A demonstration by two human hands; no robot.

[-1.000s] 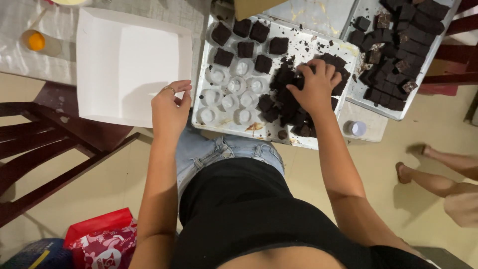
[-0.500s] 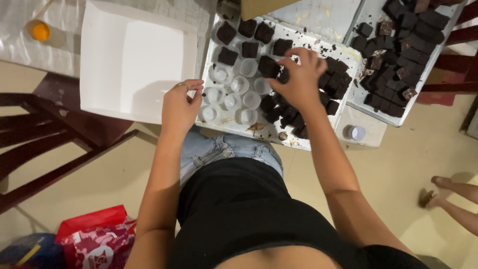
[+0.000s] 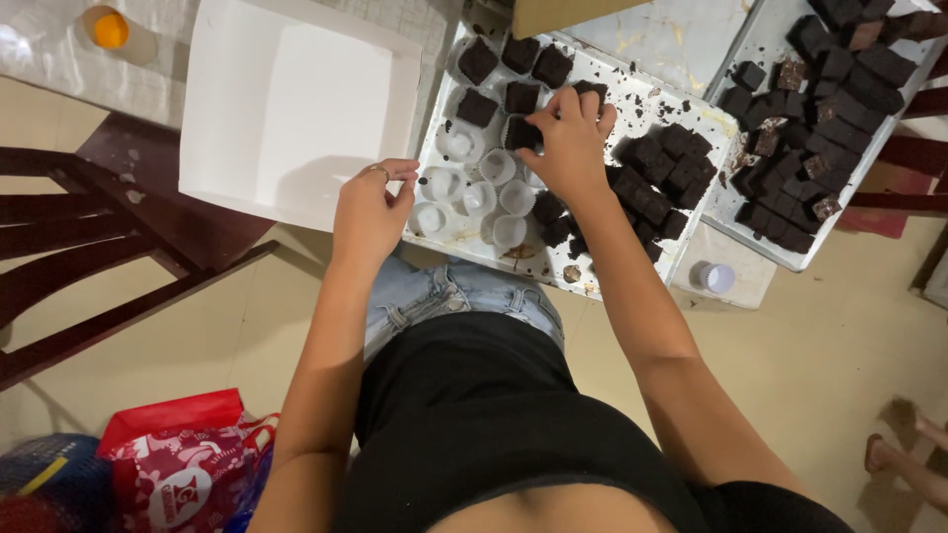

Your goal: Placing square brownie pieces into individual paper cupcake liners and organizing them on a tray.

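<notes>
Dull, scratched metal shows on the rectangular baking tray [image 3: 647, 99], dusted with dark crumbs, where matt, rough-crumbed dark brown brownie squares [image 3: 662, 173] sit beside thin, translucent white paper cups [image 3: 474, 192]. A smooth, matt white cardboard box [image 3: 296, 109] lies alongside. The dark brown wooden chair [image 3: 118, 227] has a faint sheen; the red plastic bag [image 3: 188, 464] looks glossy.

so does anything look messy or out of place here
Yes: dark crumbs are scattered over the bare part of the near tray, beside the loose heap of brownie pieces. The right hand rests on a brownie in a cup; the left hand grips the tray's edge.
</notes>
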